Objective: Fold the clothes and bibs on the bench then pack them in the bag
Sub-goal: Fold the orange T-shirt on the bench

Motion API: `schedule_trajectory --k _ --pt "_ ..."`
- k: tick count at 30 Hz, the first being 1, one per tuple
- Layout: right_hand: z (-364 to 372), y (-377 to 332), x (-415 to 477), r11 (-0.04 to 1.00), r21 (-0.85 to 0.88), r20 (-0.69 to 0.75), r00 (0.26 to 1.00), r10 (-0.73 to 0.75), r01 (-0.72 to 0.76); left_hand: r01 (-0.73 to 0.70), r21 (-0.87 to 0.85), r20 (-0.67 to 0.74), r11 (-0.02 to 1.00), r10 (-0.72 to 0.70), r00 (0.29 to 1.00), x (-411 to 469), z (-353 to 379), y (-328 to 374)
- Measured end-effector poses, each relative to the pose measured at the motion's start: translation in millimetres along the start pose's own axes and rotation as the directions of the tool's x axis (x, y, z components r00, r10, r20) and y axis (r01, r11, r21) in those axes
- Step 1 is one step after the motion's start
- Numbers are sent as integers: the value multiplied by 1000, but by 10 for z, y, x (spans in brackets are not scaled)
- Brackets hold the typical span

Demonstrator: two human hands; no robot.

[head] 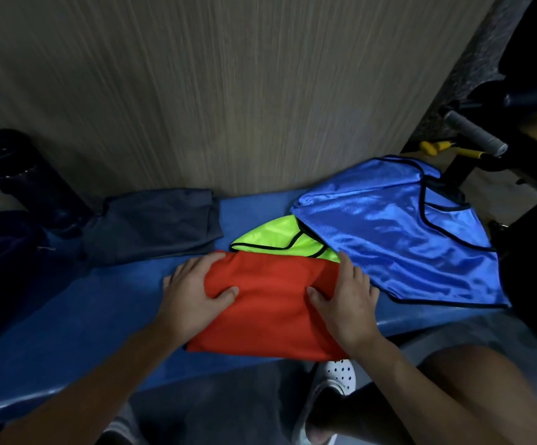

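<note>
Wood-grain panelling (228, 91), streaked in fine vertical lines, fills the background from 10 to 1 o'clock. Below it runs the desk (100, 300), a long padded top in smooth blue vinyl with a rounded near edge.

At 9 o'clock, on the desk's far left, lies a dark navy fabric mass (0, 252) that may be a bag. It is too dark to tell whether it is open or what is inside. Just behind it, at 10 o'clock, a black cylinder (26, 175) with a glossy surface stands tilted in the wide-angle view.

The red garment (270, 303) sits at the centre, towards 6 o'clock. It is a matte, finely woven cloth folded into a rough rectangle, and its near edge hangs slightly over the desk's front.

The left hand (193, 293) grips its left side and the right hand (347, 303) grips its right side. Each hand has its thumb pressed on top and its fingers wrapped over the edge.

Under the red garment's far edge, at 12 o'clock of it, a neon yellow-green bib (280, 236) with black trim peeks out in a curved shape. Overlapping that bib, at 3 o'clock, a blue bib (395, 229) is spread open. It is shiny satin-like mesh, wrinkled, and piped in black.

At 10 o'clock of the red garment, apart from it, a grey garment (154, 223) lies folded in soft, flat layers.

At 2 o'clock a grey textured handle (472, 134) sits on a black frame. A white perforated shoe (341, 374) shows at 6 o'clock, below the desk.
</note>
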State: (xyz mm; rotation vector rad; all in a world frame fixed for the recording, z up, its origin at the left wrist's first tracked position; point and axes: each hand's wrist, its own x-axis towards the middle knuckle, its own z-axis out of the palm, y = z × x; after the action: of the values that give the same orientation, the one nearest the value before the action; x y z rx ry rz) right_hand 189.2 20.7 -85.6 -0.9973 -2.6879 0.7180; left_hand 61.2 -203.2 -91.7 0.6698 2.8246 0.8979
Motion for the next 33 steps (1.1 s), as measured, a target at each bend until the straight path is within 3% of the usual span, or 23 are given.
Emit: schedule_trajectory --k 5,9,14,22,28,33 --pt "34 -27 8 992 125 3 1000 -10 9 -90 -282 24 955 101 995 -35 -17 -2" --pt "17 3 -9 966 256 -1 1000 -24 23 -96 -307 25 947 109 994 -54 -49 11" --pt "26 22 -23 972 183 -38 989 -145 150 -134 -334 32 933 154 988 -92 -78 51" --pt "1 27 -79 842 512 -78 985 -155 173 -95 -338 10 936 105 994 -93 -73 -2" --pt "-50 109 -78 884 391 -7 961 -275 256 -6 -472 100 881 60 993 -91 -100 21" --pt "-83 82 -80 872 383 -51 950 -309 305 -44 -459 62 887 81 995 -141 -131 72"
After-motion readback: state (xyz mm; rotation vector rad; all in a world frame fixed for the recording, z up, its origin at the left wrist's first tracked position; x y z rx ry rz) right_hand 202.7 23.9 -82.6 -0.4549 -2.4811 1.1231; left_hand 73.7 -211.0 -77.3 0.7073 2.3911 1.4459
